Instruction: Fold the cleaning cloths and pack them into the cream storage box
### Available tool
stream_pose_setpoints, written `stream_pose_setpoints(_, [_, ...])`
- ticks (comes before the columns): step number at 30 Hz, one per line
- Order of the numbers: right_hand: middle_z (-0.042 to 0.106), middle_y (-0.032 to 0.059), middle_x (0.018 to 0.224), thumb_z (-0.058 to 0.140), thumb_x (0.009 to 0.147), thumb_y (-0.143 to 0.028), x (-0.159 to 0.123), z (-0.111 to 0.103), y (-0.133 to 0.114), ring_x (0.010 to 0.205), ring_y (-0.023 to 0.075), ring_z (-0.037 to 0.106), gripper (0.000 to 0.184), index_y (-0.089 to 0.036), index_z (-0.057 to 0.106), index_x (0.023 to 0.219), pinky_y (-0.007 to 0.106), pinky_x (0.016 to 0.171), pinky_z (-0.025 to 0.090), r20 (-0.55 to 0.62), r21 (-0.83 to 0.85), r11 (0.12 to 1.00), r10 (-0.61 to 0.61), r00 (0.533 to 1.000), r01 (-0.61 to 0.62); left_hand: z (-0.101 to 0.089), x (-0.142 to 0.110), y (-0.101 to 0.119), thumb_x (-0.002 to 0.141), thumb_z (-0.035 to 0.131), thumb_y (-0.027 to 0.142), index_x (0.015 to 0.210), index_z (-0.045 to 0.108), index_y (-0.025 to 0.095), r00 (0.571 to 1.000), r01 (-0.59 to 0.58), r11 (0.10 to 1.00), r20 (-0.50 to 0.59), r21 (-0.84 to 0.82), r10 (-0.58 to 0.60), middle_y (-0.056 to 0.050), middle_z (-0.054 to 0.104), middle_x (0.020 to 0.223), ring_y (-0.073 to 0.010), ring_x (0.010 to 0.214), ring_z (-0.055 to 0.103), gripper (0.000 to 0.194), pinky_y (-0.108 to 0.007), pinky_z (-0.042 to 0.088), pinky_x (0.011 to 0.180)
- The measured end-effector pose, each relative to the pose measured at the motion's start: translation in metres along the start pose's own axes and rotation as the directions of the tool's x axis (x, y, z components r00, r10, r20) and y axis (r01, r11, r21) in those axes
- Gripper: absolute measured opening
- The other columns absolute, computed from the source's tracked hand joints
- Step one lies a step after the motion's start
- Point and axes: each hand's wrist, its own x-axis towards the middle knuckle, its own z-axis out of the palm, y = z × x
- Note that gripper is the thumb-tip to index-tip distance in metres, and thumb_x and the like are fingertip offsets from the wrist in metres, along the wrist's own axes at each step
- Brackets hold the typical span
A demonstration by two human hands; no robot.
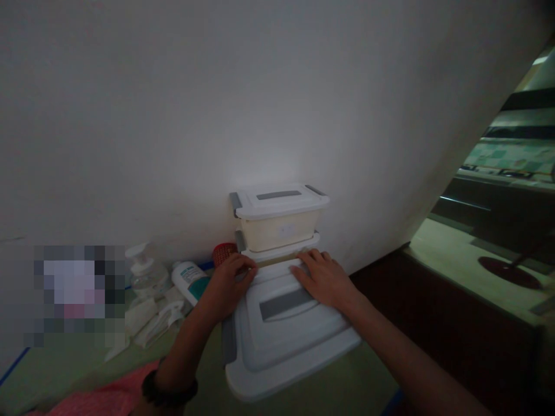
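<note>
In front of me lies a white storage box lid (290, 332) with a grey strip and grey side clips. I cannot tell whether a box is under it. My left hand (232, 280), wearing a dark bracelet, has its fingers and thumb closed at the lid's far left corner. Across the far right part of the lid lies my right hand (324, 274), fingers and thumb apart and touching the lid. Just beyond both hands stands a cream storage box (281, 230) with a white lid and grey clips, stacked on another white lid (277, 251).
A white wall (269, 104) rises behind the boxes. To the left are a red basket (224, 253), a white and green bottle (191, 282), a pump bottle (145, 268) and white items. Pink cloth (113, 393) lies at front left. At right the floor (455, 260) drops lower.
</note>
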Motion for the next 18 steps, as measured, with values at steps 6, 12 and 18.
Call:
stream_pose_setpoints(6, [0.055,0.0169,0.118,0.037,0.089,-0.044,-0.002,0.003,0.002,0.108,0.0320,0.050,0.047,-0.013,0.053,0.122,0.046,0.092,0.038,-0.068,0.091,0.996,0.003,0.998,0.003,0.003,-0.002,-0.004,0.080,0.052,0.028,0.081,0.060,0.018,0.996,-0.023,0.999,-0.083,0.046,0.027,-0.007,0.058,0.090,-0.0212,0.085,0.059,0.013,-0.039,0.049,0.082])
stream_pose_setpoints(12, [0.049,0.0154,0.123,0.045,0.086,-0.037,0.003,0.002,0.011,0.117,0.0249,0.046,0.046,-0.014,0.044,0.126,0.039,0.099,0.037,-0.210,0.285,0.957,0.013,0.978,0.049,0.000,0.012,-0.012,0.078,0.057,0.029,0.119,0.043,0.017,0.953,-0.038,0.996,-0.297,0.085,0.062,-0.013,0.042,0.117,-0.0248,0.104,0.052,0.045,-0.049,0.045,0.092])
stream_pose_setpoints(18, [0.033,0.0217,0.135,0.040,0.086,-0.043,0.030,-0.009,0.013,0.127,0.0256,0.037,0.064,-0.012,0.020,0.138,0.042,0.102,0.036,-0.387,0.491,0.871,0.195,0.901,0.023,0.001,0.030,-0.015,0.079,0.058,0.036,0.134,0.026,0.023,0.914,-0.012,0.975,-0.399,-0.221,-0.079,-0.016,0.034,0.135,-0.0266,0.117,0.046,0.065,-0.045,0.050,0.087])
